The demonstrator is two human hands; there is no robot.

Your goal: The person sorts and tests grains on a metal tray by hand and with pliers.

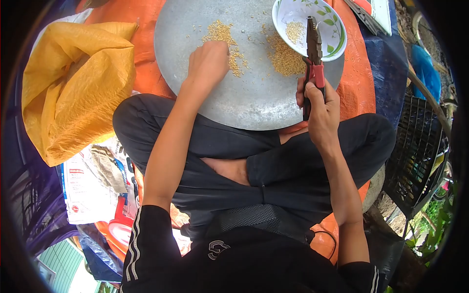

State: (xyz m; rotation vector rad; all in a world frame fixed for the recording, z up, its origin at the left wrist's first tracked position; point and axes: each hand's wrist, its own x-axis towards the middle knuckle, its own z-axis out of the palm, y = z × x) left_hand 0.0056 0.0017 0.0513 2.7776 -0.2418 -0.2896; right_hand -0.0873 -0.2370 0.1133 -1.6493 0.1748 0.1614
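My right hand (321,105) is wrapped around the red and black handles of a pair of pliers (314,63). The pliers point away from me, with their jaws over a white bowl (337,41) patterned with green leaves. Inside the bowl lie some pale grains (294,32). My left hand (209,61) is closed above the round metal tray (264,105), beside a scatter of golden unhusked grains (220,32). Its fingertips are turned down and hidden, so what they hold cannot be seen. A larger pile of unhusked grains (286,59) sits against the bowl.
The tray rests in front of my crossed legs on an orange tarp (359,83). A yellow woven sack (93,88) stands at the left, with a white printed sack (80,188) below it. At the right is a black plastic crate (413,151).
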